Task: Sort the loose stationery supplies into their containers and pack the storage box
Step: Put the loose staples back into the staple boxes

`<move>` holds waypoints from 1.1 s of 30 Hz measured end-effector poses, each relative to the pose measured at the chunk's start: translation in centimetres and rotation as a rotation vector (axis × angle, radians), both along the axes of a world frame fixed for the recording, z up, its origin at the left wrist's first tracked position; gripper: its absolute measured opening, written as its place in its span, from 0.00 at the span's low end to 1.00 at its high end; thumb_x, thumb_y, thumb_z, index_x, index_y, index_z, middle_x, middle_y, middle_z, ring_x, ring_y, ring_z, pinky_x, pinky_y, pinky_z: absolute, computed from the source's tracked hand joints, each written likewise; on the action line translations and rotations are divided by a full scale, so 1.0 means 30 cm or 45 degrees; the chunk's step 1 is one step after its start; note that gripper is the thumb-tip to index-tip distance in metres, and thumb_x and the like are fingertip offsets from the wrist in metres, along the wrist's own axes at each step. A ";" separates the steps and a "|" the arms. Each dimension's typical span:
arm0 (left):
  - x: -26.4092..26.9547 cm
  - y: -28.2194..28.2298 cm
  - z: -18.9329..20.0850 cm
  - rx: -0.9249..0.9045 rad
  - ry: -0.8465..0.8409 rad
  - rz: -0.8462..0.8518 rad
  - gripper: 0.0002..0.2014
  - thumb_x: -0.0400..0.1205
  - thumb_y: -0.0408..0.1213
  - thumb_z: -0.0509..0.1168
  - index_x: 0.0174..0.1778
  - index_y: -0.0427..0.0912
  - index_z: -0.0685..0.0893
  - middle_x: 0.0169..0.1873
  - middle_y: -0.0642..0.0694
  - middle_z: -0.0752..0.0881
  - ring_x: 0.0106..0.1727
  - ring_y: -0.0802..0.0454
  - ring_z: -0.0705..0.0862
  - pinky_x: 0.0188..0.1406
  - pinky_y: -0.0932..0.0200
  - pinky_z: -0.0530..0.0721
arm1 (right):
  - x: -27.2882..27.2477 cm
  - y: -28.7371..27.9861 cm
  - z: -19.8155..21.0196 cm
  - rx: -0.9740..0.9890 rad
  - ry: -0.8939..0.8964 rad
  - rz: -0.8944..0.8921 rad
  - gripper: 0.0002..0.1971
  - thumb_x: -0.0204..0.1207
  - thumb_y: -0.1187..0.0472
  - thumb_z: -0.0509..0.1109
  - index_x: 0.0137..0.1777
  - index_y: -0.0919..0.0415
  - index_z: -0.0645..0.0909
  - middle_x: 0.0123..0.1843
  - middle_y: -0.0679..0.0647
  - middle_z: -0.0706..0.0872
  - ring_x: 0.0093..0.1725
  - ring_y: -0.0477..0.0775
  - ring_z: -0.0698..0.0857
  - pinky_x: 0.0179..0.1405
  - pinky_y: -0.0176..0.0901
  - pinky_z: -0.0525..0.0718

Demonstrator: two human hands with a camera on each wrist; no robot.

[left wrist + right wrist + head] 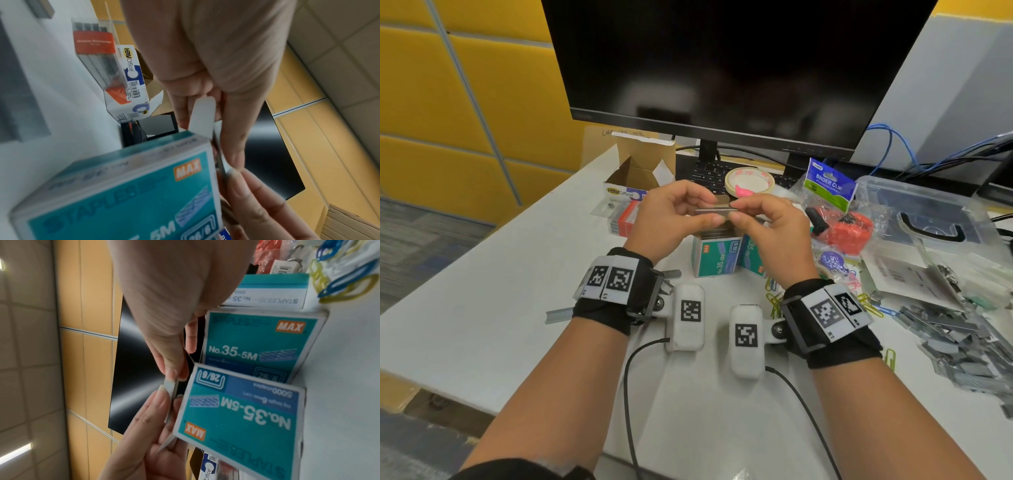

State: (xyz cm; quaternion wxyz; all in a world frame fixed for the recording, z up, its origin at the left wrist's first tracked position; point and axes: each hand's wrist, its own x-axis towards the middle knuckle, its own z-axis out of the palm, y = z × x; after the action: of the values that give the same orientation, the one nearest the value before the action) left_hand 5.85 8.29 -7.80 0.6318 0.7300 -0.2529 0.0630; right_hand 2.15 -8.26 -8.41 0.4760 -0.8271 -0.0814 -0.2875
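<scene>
Both hands hold one grey strip of staples [717,211] level over an open teal MAX staple box [717,255]. My left hand [709,209] pinches its left end between thumb and fingers; my right hand [736,210] pinches the right end. In the left wrist view the strip [221,164] runs past the box's grey flap [202,116]. The right wrist view shows the strip [171,391] edge-on beside the box [242,415]. A second teal box [259,345] stands next to it. The clear storage box [928,212] sits at the right.
A heap of loose staple strips [955,335] lies at the right edge, with coloured paper clips [777,298] near my right wrist. A binder clip bag [832,192], a tape roll [750,180], an HBW Office pack [626,195] and an open cardboard box [640,164] stand before the monitor [722,68].
</scene>
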 end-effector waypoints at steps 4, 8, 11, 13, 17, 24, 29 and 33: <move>0.006 0.015 0.002 0.028 0.036 -0.018 0.11 0.74 0.29 0.73 0.48 0.48 0.84 0.48 0.46 0.88 0.50 0.51 0.88 0.43 0.56 0.89 | -0.002 0.001 0.002 0.080 0.017 -0.049 0.06 0.73 0.62 0.74 0.47 0.51 0.86 0.44 0.49 0.88 0.52 0.54 0.84 0.56 0.56 0.82; 0.007 0.036 0.006 0.004 0.043 0.090 0.09 0.77 0.29 0.70 0.49 0.46 0.87 0.39 0.50 0.88 0.41 0.60 0.86 0.44 0.62 0.86 | -0.004 -0.001 0.009 0.107 0.039 -0.060 0.06 0.74 0.64 0.74 0.47 0.52 0.87 0.43 0.47 0.87 0.52 0.53 0.83 0.57 0.53 0.81; 0.009 0.051 0.003 0.101 0.025 0.144 0.08 0.75 0.32 0.72 0.47 0.49 0.88 0.34 0.58 0.87 0.41 0.55 0.83 0.48 0.51 0.82 | -0.006 -0.001 0.007 0.060 0.041 -0.063 0.06 0.73 0.64 0.73 0.47 0.54 0.88 0.43 0.46 0.87 0.53 0.53 0.83 0.57 0.53 0.81; 0.009 0.056 0.002 0.146 0.031 0.150 0.08 0.74 0.33 0.73 0.47 0.49 0.89 0.34 0.57 0.87 0.42 0.54 0.81 0.50 0.47 0.81 | -0.005 -0.002 0.008 0.010 0.055 -0.052 0.06 0.74 0.64 0.73 0.48 0.54 0.88 0.44 0.47 0.87 0.54 0.54 0.83 0.57 0.53 0.81; 0.004 0.054 -0.001 0.209 0.012 0.166 0.07 0.75 0.33 0.73 0.44 0.51 0.88 0.35 0.55 0.86 0.38 0.59 0.79 0.46 0.53 0.78 | -0.001 -0.009 0.010 -0.075 0.095 -0.057 0.07 0.74 0.64 0.73 0.49 0.53 0.88 0.46 0.47 0.87 0.55 0.54 0.82 0.58 0.54 0.81; 0.012 0.037 -0.010 0.269 0.167 0.164 0.04 0.81 0.36 0.67 0.49 0.46 0.83 0.43 0.55 0.82 0.45 0.54 0.83 0.48 0.58 0.86 | 0.002 -0.006 0.005 -0.123 0.114 -0.082 0.08 0.73 0.64 0.74 0.49 0.51 0.87 0.45 0.45 0.85 0.56 0.53 0.81 0.55 0.41 0.80; -0.009 0.025 0.002 0.250 0.223 0.080 0.08 0.82 0.30 0.64 0.44 0.50 0.79 0.49 0.44 0.82 0.51 0.46 0.87 0.44 0.49 0.90 | -0.004 0.012 0.012 -0.116 0.114 -0.064 0.08 0.73 0.65 0.74 0.44 0.50 0.82 0.44 0.49 0.87 0.51 0.50 0.84 0.51 0.44 0.84; -0.022 0.025 0.011 0.242 0.149 0.029 0.12 0.81 0.27 0.63 0.39 0.51 0.81 0.49 0.42 0.84 0.50 0.46 0.88 0.42 0.52 0.90 | -0.004 0.016 0.016 -0.213 0.111 -0.128 0.06 0.72 0.64 0.73 0.40 0.51 0.84 0.41 0.48 0.86 0.51 0.53 0.81 0.51 0.48 0.81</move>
State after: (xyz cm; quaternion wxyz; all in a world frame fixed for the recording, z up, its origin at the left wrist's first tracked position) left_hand 5.19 9.02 -7.48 0.5725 0.7920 -0.2122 0.0032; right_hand 2.03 -7.78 -7.94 0.3934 -0.8787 -0.0429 -0.2669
